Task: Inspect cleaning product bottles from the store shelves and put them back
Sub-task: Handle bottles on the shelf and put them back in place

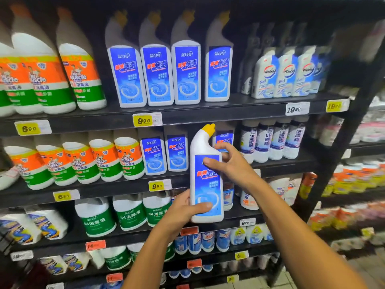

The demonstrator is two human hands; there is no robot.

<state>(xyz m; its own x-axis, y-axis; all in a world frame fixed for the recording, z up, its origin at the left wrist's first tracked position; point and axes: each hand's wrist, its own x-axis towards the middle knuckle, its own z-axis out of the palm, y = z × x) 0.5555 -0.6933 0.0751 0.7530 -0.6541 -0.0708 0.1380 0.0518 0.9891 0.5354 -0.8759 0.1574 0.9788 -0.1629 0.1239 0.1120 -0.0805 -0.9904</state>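
A white toilet-cleaner bottle [205, 184] with a blue label and a yellow angled cap is held upright in front of the second shelf. My left hand [183, 211] grips its lower part, thumb across the label's bottom. My right hand [228, 163] holds its shoulder from the right, fingers curled over the top of the label. Behind it, two matching bottles [164, 153] stand on the second shelf [125, 185], and another peeks out behind the held one's neck.
The top shelf carries orange-and-green bottles [81, 74], a row of blue-label bottles [170, 71] and Walch bottles [285, 76]. Lower shelves hold green-label jugs [129, 213] and small bottles. Yellow price tags [146, 119] line the edges. Another rack [354, 180] stands at right.
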